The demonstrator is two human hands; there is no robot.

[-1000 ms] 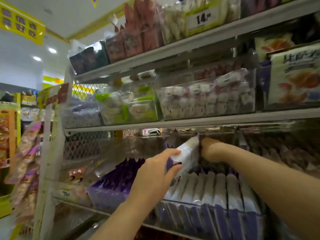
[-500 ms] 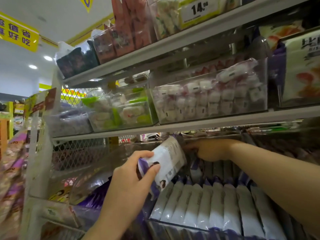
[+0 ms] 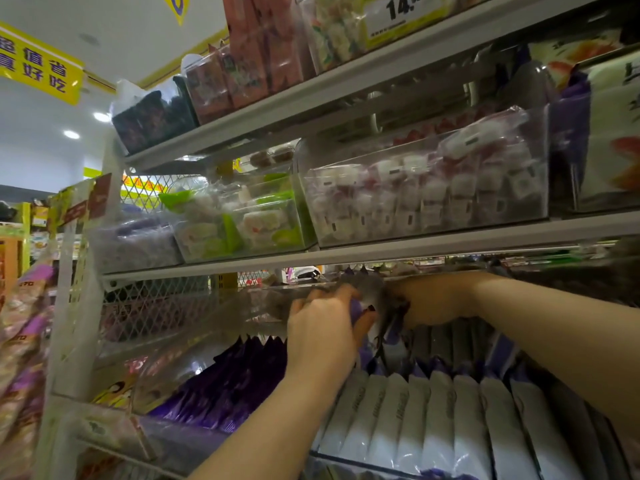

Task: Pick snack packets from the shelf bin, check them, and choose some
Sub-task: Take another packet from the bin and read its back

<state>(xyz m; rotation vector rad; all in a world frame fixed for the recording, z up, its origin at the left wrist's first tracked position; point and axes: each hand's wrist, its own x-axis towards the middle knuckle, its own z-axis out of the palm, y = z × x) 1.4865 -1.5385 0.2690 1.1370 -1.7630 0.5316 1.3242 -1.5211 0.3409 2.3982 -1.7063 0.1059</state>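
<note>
A clear shelf bin (image 3: 242, 306) on the lower shelf holds a row of upright white-and-purple snack packets (image 3: 433, 410). My left hand (image 3: 322, 334) is raised over the row and grips the purple edge of one snack packet (image 3: 375, 294), which is blurred and lifted to just under the shelf above. My right hand (image 3: 433, 299) reaches in from the right, its fingers curled at the other side of the same packet. The fingertips of the right hand are hidden behind the packet.
A neighbouring bin of dark purple packets (image 3: 235, 382) stands to the left. The metal shelf (image 3: 415, 247) just above the hands carries clear bins of white-and-red sweets (image 3: 433, 199) and green-and-white sweets (image 3: 242, 220). Hanging snack bags (image 3: 24, 323) fill the far left.
The left hand has carried the packet up and to the right, from in front of the bin to under the shelf above. It now meets the right hand there.
</note>
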